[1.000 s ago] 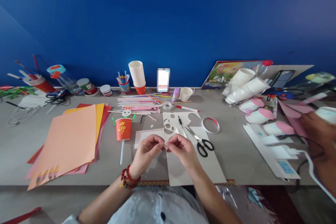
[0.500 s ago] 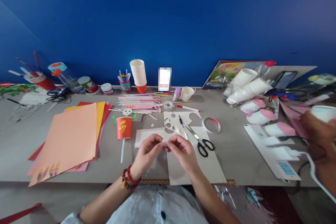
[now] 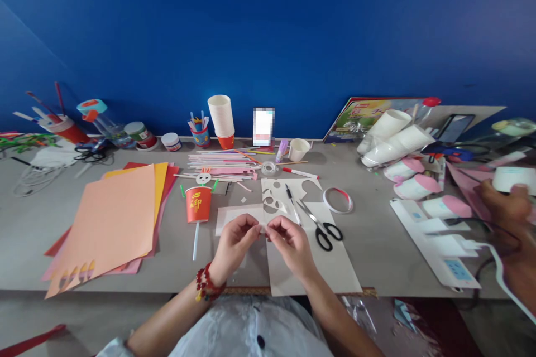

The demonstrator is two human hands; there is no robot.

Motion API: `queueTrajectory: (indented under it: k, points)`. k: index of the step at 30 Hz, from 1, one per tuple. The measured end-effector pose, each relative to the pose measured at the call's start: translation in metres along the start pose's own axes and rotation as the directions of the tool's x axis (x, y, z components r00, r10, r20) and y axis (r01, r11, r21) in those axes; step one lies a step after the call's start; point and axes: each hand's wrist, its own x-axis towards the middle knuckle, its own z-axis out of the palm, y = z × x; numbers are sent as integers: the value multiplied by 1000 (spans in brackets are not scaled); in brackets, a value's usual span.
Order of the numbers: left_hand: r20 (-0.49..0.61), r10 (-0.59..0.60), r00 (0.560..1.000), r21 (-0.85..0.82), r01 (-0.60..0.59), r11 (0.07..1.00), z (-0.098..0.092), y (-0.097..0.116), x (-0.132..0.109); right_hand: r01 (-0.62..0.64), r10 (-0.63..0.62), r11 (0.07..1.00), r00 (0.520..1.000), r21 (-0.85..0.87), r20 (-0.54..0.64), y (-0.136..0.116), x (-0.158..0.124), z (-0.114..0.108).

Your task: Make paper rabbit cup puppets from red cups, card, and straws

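Observation:
Fingertip to fingertip, my left hand (image 3: 238, 240) and my right hand (image 3: 292, 241) pinch a small white piece (image 3: 263, 228) between them. It is mostly covered, so paper or tape I cannot tell. Below and right of them lies a white paper sheet (image 3: 314, 268) with a second sheet full of cut-out holes (image 3: 274, 192) behind it. Black-handled scissors (image 3: 323, 234) and a pen (image 3: 293, 203) rest on the sheets. To the left is a red paper cup figure (image 3: 198, 205) with a white drawn face, green straw arms and a pale straw below.
Coloured paper sheets (image 3: 113, 217) are stacked at left. Straws (image 3: 221, 164), stacked paper cups (image 3: 221, 117) and a phone (image 3: 263, 125) stand behind. A tape roll (image 3: 338, 199) and a power strip (image 3: 435, 245) lie right. Another person's hand (image 3: 505, 203) holds a white cup (image 3: 515, 179) there.
My hands have barely moved and keep their pinch on the small white piece. At right, the other person's hand and white cup have shifted slightly.

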Motion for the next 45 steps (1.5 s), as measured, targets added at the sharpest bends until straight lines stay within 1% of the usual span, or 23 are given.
queueTrajectory:
  k: [2, 4, 6, 7, 10, 13, 15, 17, 18, 20, 23, 26, 29, 31, 33, 36, 38, 42, 44, 45]
  points:
    - [-5, -12, 1000, -7, 11, 1000, 0, 0, 1, 40, -39, 996, 999, -80, 21, -1, 2, -4]
    - [-3, -20, 1000, 6, 20, 1000, -1, -1, 2, 124, -109, 970, 991, -207, 82, -1, 10, -14]
    - [-15, -21, 1000, 35, 21, 999, -3, -1, 4, 212, -173, 908, 975, -360, 138, 0, 21, -30]
    - [-30, -16, 999, 52, 18, 998, -6, -2, 5, 222, -182, 871, 974, -438, 133, 1, 28, -40]
    - [-101, 32, 994, 107, -21, 994, -14, -3, 8, 187, -203, 770, 978, -610, 44, 7, 46, -71]
    - [-142, 76, 987, 153, -54, 987, -22, -6, 10, 161, -211, 667, 977, -728, 22, 17, 61, -98]
    - [-142, 61, 988, 152, -40, 988, -24, -8, 9, 126, -219, 573, 976, -810, -3, 24, 73, -114]
    - [-135, 28, 990, 127, -11, 992, -22, -11, 9, 73, -234, 426, 972, -902, -32, 30, 88, -126]
    - [-124, 12, 992, 117, 3, 993, -20, -13, 8, 60, -234, 350, 972, -935, -25, 33, 97, -131]
    - [-84, -6, 996, 128, 16, 992, -14, -16, 6, 55, -231, 307, 973, -950, -19, 35, 116, -135]
    - [19, 15, 1000, 234, -19, 972, -7, -18, 1, 99, -217, 294, 976, -951, 34, 33, 140, -128]
    - [128, 74, 989, 357, -116, 927, -4, -17, -4, 128, -203, 297, 977, -946, 69, 30, 155, -113]
    - [206, 119, 971, 427, -198, 882, -5, -16, -8, 132, -201, 328, 977, -936, 68, 28, 161, -97]
    - [240, 132, 962, 450, -231, 863, -6, -18, -10, 102, -205, 360, 978, -927, 28, 28, 164, -88]
    - [259, 139, 956, 460, -249, 852, -6, -19, -11, 13, -213, 394, 974, -919, -77, 27, 170, -82]
    - [267, 154, 951, 456, -265, 850, -6, -19, -11, -136, -225, 446, 939, -885, -258, 27, 186, -76]
    - [267, 168, 949, 445, -276, 852, -5, -18, -11, -183, -224, 479, 920, -859, -321, 26, 198, -71]
    - [261, 196, 945, 436, -296, 850, -4, -16, -9, -185, -207, 545, 915, -818, -345, 23, 214, -59]
    - [242, 239, 940, 423, -324, 846, -5, -14, -8, -137, -216, 587, 923, -798, -317, 17, 214, -56]
    - [223, 282, 933, 408, -352, 842, -7, -13, -8, -99, -228, 608, 929, -788, -293, 13, 210, -55]
